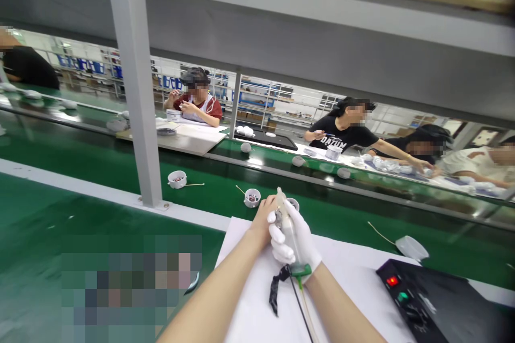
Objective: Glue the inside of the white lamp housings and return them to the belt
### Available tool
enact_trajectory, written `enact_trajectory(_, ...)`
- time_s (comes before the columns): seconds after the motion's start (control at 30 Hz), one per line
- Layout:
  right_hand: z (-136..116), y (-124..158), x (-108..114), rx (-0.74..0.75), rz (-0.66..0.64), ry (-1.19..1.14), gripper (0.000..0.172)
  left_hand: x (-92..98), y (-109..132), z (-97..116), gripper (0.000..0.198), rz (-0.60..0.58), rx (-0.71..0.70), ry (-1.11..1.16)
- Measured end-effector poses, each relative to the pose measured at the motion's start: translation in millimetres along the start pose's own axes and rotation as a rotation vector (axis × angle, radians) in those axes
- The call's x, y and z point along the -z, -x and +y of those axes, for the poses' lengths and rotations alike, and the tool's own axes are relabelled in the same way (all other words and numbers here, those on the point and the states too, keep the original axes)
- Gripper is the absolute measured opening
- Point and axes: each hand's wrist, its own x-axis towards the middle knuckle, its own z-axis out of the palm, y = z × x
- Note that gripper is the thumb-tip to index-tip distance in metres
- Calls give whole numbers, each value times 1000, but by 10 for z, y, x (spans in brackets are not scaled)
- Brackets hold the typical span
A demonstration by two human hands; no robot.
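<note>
One gloved right hand [302,237] is wrapped round a tool [288,229]; the left hand [264,215], near a cup [252,206], is partly hidden, its grip unclear.

The gloved right hand [304,238] over there grips a corded tool [288,230], bare left hand [264,218] close beside.

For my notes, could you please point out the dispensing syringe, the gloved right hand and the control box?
Dispensing syringe [289,233], head view: barrel.
Gloved right hand [303,238], head view: glove's middle.
Control box [458,297], head view: top.
</note>
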Motion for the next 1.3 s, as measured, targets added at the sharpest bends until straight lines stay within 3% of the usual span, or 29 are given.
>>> enact_trajectory(0.1,-71,11,90,-14,13,18,52,-14,-15,-36,26,-40,26,-12)
enact_trajectory(0.37,-250,80,320,-42,99,71,32,-6,-7,-87,17,-55,81,-23)
enact_trajectory(0.53,-241,81,325,-50,134,108,32,70,-18,-36,17,28,117,-2)
enact_trajectory(0.87,-218,61,251,-82,198,190,32,207,-15,-3,52,309,127,97)
enact_trajectory(1.13,-185,78,182,-117,229,248,33,186,-19,-20,49,315,180,47)
enact_trajectory(1.3,-146,35,159,-164,253,286,45,149,-18,-41,53,362,126,55)
